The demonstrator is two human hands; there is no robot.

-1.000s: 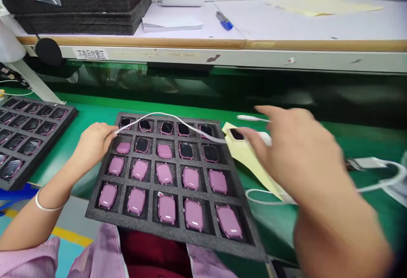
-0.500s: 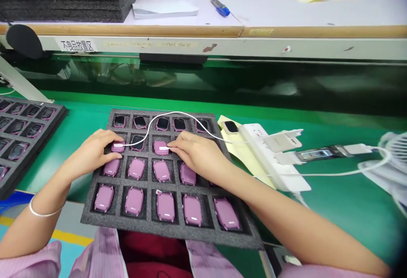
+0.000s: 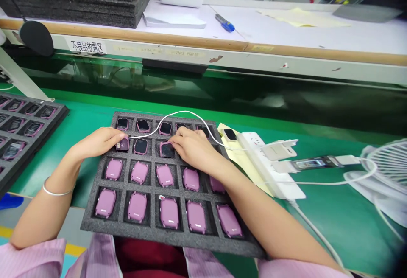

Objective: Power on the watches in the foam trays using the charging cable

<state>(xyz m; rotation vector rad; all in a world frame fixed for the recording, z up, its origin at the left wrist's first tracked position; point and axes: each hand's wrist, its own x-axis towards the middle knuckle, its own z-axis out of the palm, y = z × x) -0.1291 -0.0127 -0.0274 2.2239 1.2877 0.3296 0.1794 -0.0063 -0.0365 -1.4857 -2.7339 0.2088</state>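
Note:
A dark grey foam tray [image 3: 171,239] holds several purple smartwatch bodies in its square pockets. In the second row's left pocket, my left hand [image 3: 98,142] is closed on a smartwatch [image 3: 122,144] that faces screen up. A white charging cable [image 3: 187,111] runs to this watch and arches over the tray. My right hand [image 3: 199,150] pinches the right edge of another smartwatch [image 3: 166,150] in the same row, its dark screen facing up. Between them lies a third watch [image 3: 140,146], screen up. The two nearest rows show purple backs [image 3: 137,206].
At right, a white power strip [image 3: 276,172] carries a plug and a USB meter [image 3: 314,163]. Beside it, a pale watch [image 3: 229,134] rests on yellow paper [image 3: 241,159]. A white fan [image 3: 388,167] stands far right, another filled tray [image 3: 60,110] left, and a shelf edge [image 3: 178,46] crosses behind.
Both handled watches have turned from backs up, with white connectors showing on them, to screens up. My hands stay at the same pockets. The camera view has tilted and shifted slightly.

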